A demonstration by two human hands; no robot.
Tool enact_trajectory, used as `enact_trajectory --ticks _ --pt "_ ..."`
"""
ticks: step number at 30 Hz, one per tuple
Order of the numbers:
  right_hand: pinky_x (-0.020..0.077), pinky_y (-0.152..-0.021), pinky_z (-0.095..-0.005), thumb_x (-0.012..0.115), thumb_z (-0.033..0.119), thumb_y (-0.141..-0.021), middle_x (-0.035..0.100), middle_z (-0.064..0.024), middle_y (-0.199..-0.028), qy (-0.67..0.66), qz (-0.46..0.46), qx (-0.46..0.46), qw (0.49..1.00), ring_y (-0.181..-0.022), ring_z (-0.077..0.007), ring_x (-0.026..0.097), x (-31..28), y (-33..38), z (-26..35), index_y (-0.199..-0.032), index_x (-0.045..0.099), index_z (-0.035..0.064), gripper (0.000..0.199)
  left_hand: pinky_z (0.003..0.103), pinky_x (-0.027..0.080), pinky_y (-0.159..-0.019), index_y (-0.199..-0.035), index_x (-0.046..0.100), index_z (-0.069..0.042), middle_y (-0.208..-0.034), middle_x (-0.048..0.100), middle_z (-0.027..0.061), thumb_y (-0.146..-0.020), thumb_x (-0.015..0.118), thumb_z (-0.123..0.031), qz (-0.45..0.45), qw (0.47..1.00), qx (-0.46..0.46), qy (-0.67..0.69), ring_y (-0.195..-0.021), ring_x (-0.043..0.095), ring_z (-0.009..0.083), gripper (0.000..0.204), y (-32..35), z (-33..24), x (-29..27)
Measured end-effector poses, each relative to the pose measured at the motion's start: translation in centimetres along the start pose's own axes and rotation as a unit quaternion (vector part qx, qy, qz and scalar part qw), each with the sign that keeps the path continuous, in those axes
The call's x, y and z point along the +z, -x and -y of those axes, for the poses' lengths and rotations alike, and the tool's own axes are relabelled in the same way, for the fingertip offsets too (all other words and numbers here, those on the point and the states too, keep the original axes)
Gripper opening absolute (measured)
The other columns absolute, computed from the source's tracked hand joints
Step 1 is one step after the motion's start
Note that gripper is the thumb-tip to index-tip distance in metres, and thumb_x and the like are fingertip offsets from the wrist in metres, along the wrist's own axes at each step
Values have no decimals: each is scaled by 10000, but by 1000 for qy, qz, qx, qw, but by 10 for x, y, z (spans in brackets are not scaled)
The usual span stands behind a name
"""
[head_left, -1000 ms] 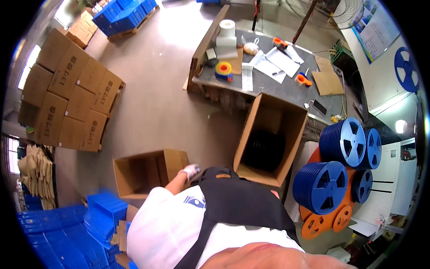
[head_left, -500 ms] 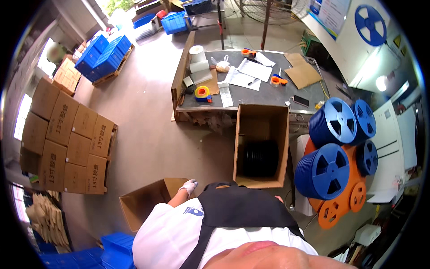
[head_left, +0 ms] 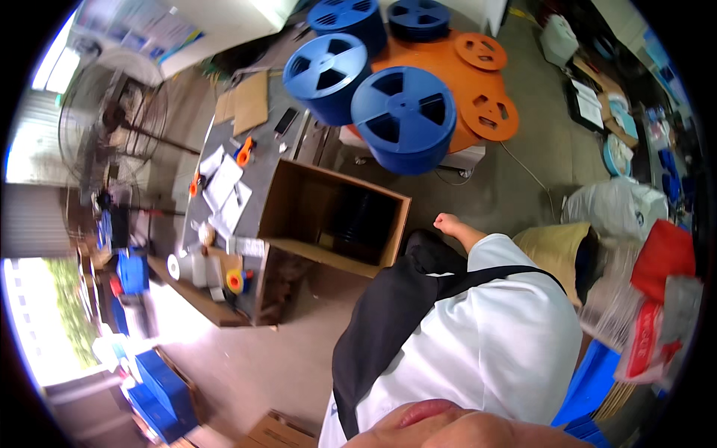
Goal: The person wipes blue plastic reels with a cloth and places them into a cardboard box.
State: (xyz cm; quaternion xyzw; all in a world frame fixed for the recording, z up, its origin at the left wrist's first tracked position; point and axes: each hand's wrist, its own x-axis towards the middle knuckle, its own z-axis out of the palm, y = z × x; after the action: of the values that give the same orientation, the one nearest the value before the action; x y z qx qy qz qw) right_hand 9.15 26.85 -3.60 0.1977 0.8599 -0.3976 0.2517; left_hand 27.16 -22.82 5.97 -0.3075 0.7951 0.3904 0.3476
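Observation:
My right hand (head_left: pixel 446 222) is held beside my body with its fingers curled, and no object shows in it. My left hand is out of sight. An open cardboard box (head_left: pixel 295 201) stands just ahead of my body, against the worktable's edge, with ribbed black reels (head_left: pixel 364 216) at its end closer to me. Beyond my right hand, a stack of blue plastic reels (head_left: pixel 403 112) is nearest, with another blue stack (head_left: pixel 326 66) beside it. They stand on an orange surface (head_left: pixel 426 58), where an orange reel disc (head_left: pixel 489 117) also lies.
On the grey worktable (head_left: pixel 258 160) lie papers (head_left: pixel 222 183), a phone (head_left: pixel 285 121), cardboard pieces (head_left: pixel 250 103) and a tape dispenser (head_left: pixel 237 281). A tan sack (head_left: pixel 553 246) and plastic bags (head_left: pixel 620 205) stand to the right. Blue crates (head_left: pixel 164 396) are at lower left.
My view and body have swung to the right. The gloved left hand and the cardboard box beside it have left the picture; my right hand now shows fully.

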Motion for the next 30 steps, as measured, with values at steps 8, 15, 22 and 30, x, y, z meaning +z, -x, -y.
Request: enact_trajectory --ticks 8,15,22,30 --pt "484 -732 -367 634 299 -794 656 -105 -881 -78 -14 62 995 -834 -255 620 22 37 -54 -894 634 103 220 267 343 -657 -1180 530 -51 -902 511 78 -904 483 -252 59 998 11 -34 -764 431 163 345 -28 -28 -12" --pt "479 -718 -361 608 259 -813 647 -123 -885 -8 -63 -85 994 -820 -246 616 -31 74 -100 -932 628 83 214 226 321 -486 -1173 537 -80 -748 485 -1 -910 489 -211 76 991 -21 112 -553 392 89 298 -66 -83 20" --pt "466 -730 -363 590 257 -821 641 -162 -935 -140 -97 281 945 -839 -289 607 -52 35 -228 -1015 619 28 301 223 413 -562 -1232 489 -54 -799 561 18 -912 521 -176 70 990 53 110 -653 511 90 344 -75 -182 80" --pt "461 -648 -269 543 281 -889 629 -47 -881 -317 -67 179 929 -759 -155 597 -149 -52 -217 -1024 601 86 244 264 445 -819 -1279 468 -39 -1022 597 86 -920 538 -178 113 968 -11 -224 -850 556 140 391 -27 -266 154"
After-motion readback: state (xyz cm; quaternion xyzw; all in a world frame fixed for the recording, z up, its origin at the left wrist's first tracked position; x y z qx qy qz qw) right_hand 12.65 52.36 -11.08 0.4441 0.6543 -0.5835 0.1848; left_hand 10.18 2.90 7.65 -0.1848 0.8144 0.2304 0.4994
